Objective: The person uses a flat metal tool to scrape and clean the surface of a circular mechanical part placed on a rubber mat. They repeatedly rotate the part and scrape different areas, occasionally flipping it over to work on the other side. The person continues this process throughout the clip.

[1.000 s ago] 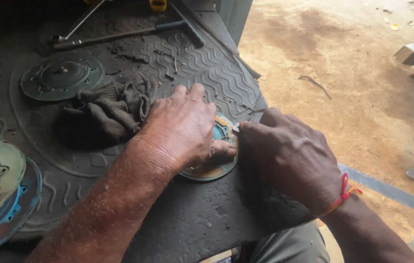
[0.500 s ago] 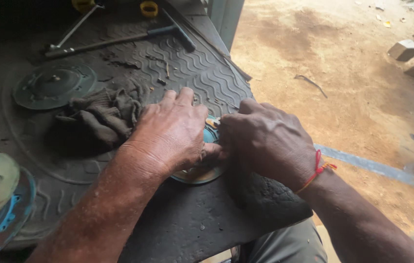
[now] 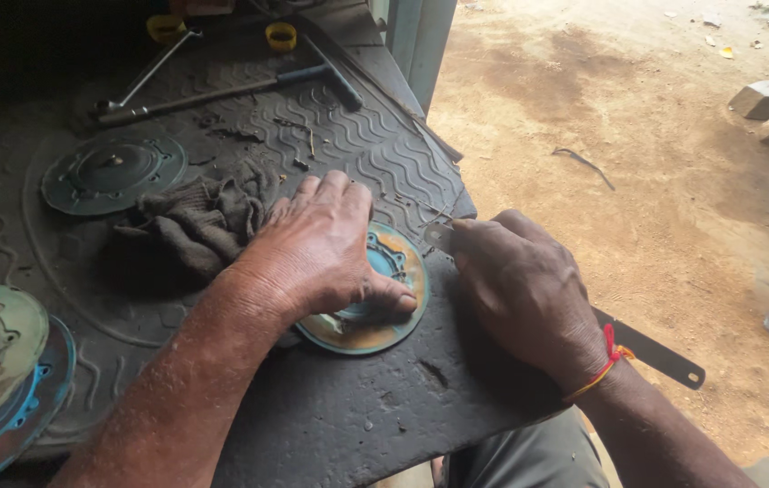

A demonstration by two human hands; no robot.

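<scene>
While the left hand [image 3: 321,253] presses its flat, close-set fingers on the round plate [image 3: 375,303] at the near edge of the rubber-matted surface [image 3: 357,416], the right hand [image 3: 520,294] pinches a flat blade [image 3: 651,351] against its rim; scraping looks underway, residue remains

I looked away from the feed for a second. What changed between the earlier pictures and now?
Little. The right hand shifted slightly along the edge of the round plate, and now its flat metal blade shows sticking out behind the wrist. The left hand stays pressed flat on the plate. The rag, the hammer and the other discs lie as before.
</scene>
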